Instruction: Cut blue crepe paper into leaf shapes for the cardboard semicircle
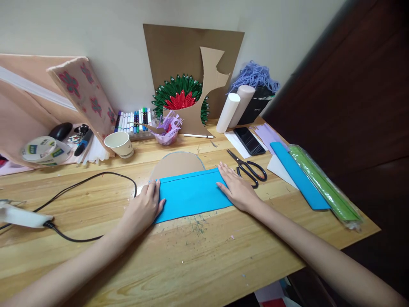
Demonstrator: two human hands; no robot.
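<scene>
A bright blue sheet of paper (191,194) lies on the wooden table, with a dark line drawn near its top edge. It covers the lower part of a round cardboard piece (179,164). My left hand (147,202) is at the sheet's left edge, its fingers bent around that side and the thumb resting on top. Flat on the right end of the sheet lies my right hand (236,187), fingers stretched out and thumb apart. Just beyond it, black-handled scissors (252,170) lie with their handles spread.
A white glue gun (28,216) with a looped black cord is at left. Behind stand a paper cup (119,144), markers (132,121), a bowl of purple scraps (166,130) and a cardboard cutout (191,115). A phone (251,140) and green wrapped paper (322,183) lie right.
</scene>
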